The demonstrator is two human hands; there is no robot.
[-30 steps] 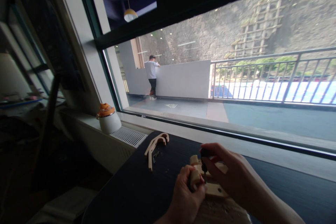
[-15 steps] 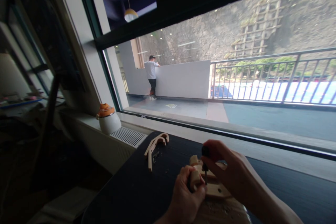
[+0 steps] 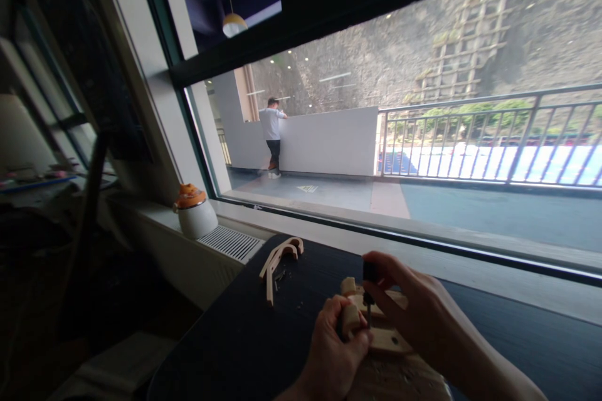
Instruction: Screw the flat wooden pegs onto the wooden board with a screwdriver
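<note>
My right hand (image 3: 407, 294) is closed around the black handle of a screwdriver (image 3: 370, 274), which points straight down. Its shaft ends beside my left thumb, at a pale wooden piece; the very tip is hidden. My left hand (image 3: 336, 338) grips the rounded end of that wooden piece (image 3: 350, 319), fingers over the far side and thumb in front. Flat wooden bars with a dark hole (image 3: 394, 340) run to the right under my right hand. Beneath them lies a thicker wooden block (image 3: 399, 379), partly covered by my forearms.
Two curved wooden hooks (image 3: 270, 276) and some small screws (image 3: 281, 276) lie on the dark table (image 3: 226, 332). An orange-topped white pot (image 3: 195, 216) stands on the sill by a vent grille (image 3: 230, 243). Beyond the window, a person (image 3: 271, 131) leans on a low wall.
The screwdriver's handle has turned slightly in my right hand. My left hand keeps its hold on the wooden piece, and the rest looks the same.
</note>
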